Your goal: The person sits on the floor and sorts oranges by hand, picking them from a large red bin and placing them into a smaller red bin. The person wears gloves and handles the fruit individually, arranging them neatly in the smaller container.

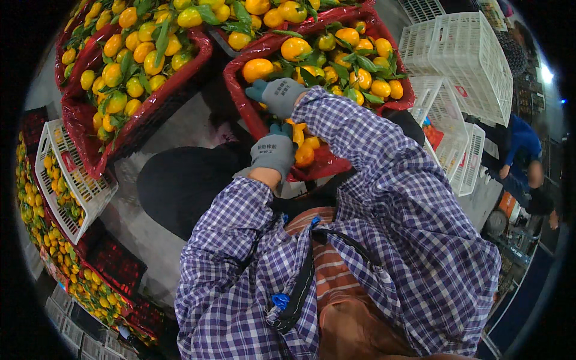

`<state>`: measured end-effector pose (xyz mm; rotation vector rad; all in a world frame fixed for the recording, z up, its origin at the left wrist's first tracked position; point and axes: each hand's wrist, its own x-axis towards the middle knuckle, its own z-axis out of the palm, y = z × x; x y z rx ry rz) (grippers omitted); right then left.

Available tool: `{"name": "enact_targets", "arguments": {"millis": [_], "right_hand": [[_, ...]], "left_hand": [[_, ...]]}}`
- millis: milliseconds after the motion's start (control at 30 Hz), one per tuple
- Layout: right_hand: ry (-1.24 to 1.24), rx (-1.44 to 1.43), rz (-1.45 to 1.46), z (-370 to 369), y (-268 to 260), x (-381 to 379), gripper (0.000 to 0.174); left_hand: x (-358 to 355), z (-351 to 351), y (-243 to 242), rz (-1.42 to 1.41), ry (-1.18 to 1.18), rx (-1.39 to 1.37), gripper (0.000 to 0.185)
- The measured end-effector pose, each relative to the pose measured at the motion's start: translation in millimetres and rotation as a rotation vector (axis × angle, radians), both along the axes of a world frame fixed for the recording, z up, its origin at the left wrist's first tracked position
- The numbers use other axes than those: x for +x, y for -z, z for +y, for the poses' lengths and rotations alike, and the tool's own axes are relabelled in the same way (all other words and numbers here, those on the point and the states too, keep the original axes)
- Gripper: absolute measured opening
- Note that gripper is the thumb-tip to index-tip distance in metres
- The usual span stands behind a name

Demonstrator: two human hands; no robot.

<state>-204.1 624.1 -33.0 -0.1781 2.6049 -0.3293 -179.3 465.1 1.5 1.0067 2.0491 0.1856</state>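
Observation:
My right hand (280,95), in a grey and teal work glove, reaches over the left part of a crate lined with red plastic film (234,85). Just beyond its fingers lies a large orange citrus fruit (257,70); whether it grips any fruit is hidden. My left hand (275,150), gloved alike, is at the near side of this crate, beside several orange fruits (304,155). Its fingertips point away from me and what they touch cannot be made out. Yellow-orange citrus with green leaves (362,78) fills the far part of the crate.
Another red-lined crate of leafy citrus (135,150) stands at the left, with more fruit behind. A white plastic crate (90,193) leans beside fruit rows at far left. White crates (472,63) are stacked at the right. A person in blue (524,141) is farther right.

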Motion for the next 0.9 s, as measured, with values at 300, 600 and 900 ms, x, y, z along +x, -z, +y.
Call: {"name": "enact_targets", "arguments": {"millis": [300, 600, 900], "right_hand": [[0.181, -0.225, 0.217, 25.1, 3.5, 32.6, 0.068], [0.177, -0.162, -0.091, 24.7, -15.5, 39.6, 0.073], [0.061, 0.124, -0.084, 6.5, -27.9, 25.8, 0.067]], "left_hand": [[0.1, -3.2, 3.1, -0.02, 0.004, 0.009, 0.049], [6.8, -4.3, 19.7, 0.022, 0.01, 0.027, 0.063], [9.8, -4.8, 8.0, 0.005, 0.08, -0.047, 0.066]]}}
